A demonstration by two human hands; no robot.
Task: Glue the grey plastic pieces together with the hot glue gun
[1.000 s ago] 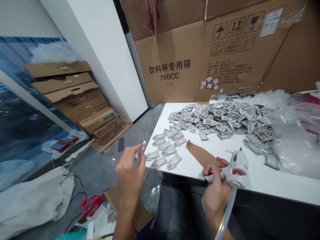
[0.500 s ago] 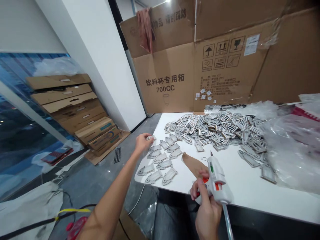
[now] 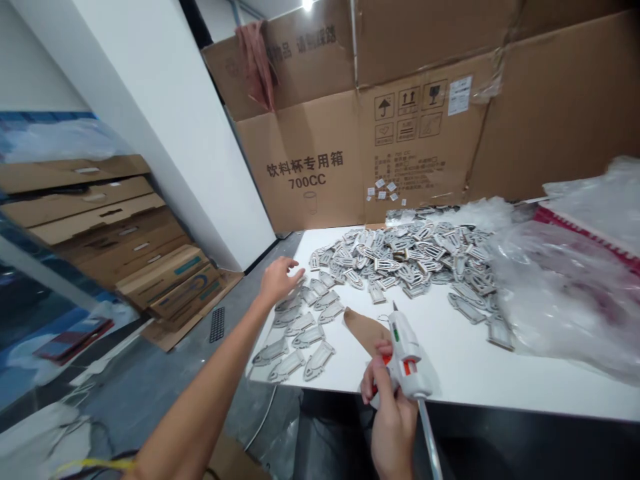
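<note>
Two hands at white table [image 3: 465, 373]: left hand [image 3: 277, 280] open, empty, fingers spread over laid-out grey tags [image 3: 300, 327]; right hand [image 3: 393, 413] clenched around glue gun [image 3: 406, 350]

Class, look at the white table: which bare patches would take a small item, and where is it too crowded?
Bare tabletop lies between the glue gun in the right hand, the pile of cutouts and the plastic bags. Crowded: the pile at the back, and the rows of cutouts under the left hand at the left edge.
</note>
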